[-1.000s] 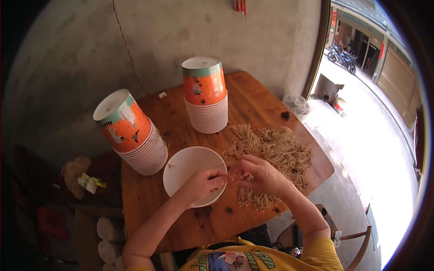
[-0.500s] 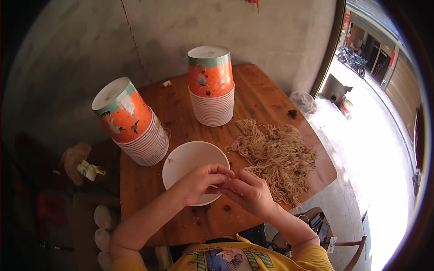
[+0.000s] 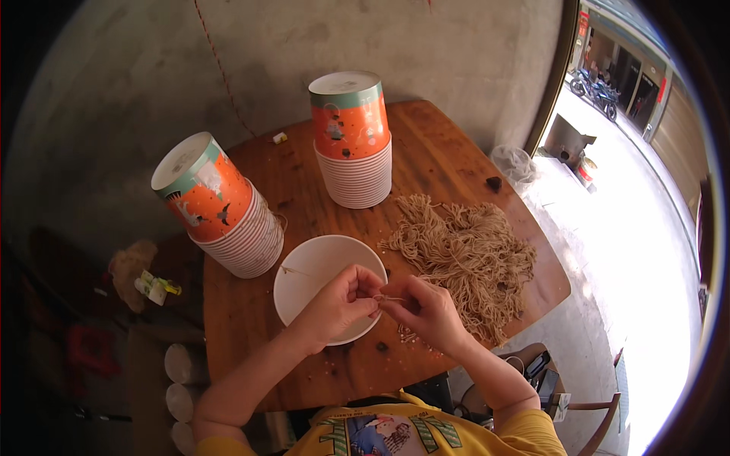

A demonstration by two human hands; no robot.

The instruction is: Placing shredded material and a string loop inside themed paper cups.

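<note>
My left hand (image 3: 344, 305) is closed over the right side of a white paper tub (image 3: 304, 254), pinching a thin string. Close beside it, my right hand (image 3: 427, 310) is also closed in a pinch on the string (image 3: 389, 298), whose small loop or knot shows between the fingertips. Another bit of tan string lies over the tub's left inner wall. A loose, tangled heap of tan strings (image 3: 471, 262) spreads on the table to the right, just beyond my right hand. My fingers hide part of the string and of the tub's rim.
Two stacks of upturned orange and green paper tubs stand behind, a tilted left stack (image 3: 224, 216) and an upright far stack (image 3: 353, 144). The wooden table (image 3: 304, 380) meets a grey wall. A small dark lump (image 3: 494, 183) lies near the right edge.
Both hands have shifted slightly and turned at the fingertips, bringing a loop of string into sight between them. The view has moved a little; the tubs and heap stay put.
</note>
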